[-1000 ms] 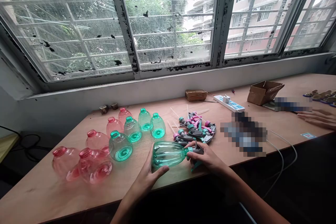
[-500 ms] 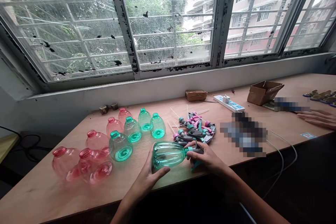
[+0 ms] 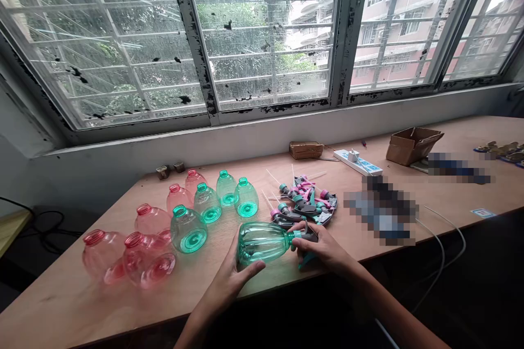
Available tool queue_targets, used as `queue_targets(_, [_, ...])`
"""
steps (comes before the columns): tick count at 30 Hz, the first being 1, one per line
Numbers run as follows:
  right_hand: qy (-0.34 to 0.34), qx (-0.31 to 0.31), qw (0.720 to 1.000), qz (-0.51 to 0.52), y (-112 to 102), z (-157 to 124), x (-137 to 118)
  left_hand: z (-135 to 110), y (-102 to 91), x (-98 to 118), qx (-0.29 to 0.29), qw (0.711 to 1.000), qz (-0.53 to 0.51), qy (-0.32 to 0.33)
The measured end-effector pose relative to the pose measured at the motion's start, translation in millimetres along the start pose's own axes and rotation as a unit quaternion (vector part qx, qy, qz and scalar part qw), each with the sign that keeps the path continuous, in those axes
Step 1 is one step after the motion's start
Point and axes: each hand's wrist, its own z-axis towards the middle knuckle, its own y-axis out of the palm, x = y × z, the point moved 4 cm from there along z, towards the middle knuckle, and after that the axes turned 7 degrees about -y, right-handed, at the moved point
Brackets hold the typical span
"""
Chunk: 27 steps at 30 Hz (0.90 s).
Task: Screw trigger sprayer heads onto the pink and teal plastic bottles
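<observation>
A clear green spray bottle (image 3: 264, 242) lies sideways between my hands, above the table's front edge. My left hand (image 3: 239, 272) is closed around its base, thumb along the near side. At its neck, my right hand (image 3: 321, 245) grips the dark grey and green spray head (image 3: 309, 235), whose trigger points down and is partly covered by the fingers. Just beyond lies a pile of loose spray heads (image 3: 305, 202) in grey, pink and green, some with thin white tubes. To the left stand several open green bottles (image 3: 188, 232) and several open pink bottles (image 3: 149, 264).
The wooden table (image 3: 229, 262) runs along a windowed wall. Behind the pile are a brown packet (image 3: 306, 150), a white power strip (image 3: 358, 162) and an open cardboard box (image 3: 413, 146). A blurred patch (image 3: 380, 210) and a white cable (image 3: 444, 234) are at right.
Another person's hand at the far right edge has gone out of view. My hands and the green spray bottle stay almost in place.
</observation>
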Motion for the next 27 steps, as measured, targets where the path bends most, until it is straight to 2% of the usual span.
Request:
queue_targets(6, [0.002, 0.005, 1.0, 0.001, -1.0, 0.2, 0.9, -0.8, -0.5, -0.6, 0.01, 0.999, 0.016, 0.03])
queue_targets(12, [0.006, 0.007, 1.0, -0.004, 0.9, -0.9, 0.6, 0.0, -1.4, -6.8, 0.004, 1.0, -0.003, -0.006])
queue_targets(19, [0.007, 0.012, 1.0, -0.002, 0.2, -0.6, -1.9, -0.3, 2.0, 2.2, -0.006, 1.0, -0.011, 0.021])
queue_targets(27, [0.014, 0.007, 1.0, -0.009, 2.4, -0.3, -3.4, 0.7, -1.2, -5.6, -0.019, 0.999, -0.028, 0.005])
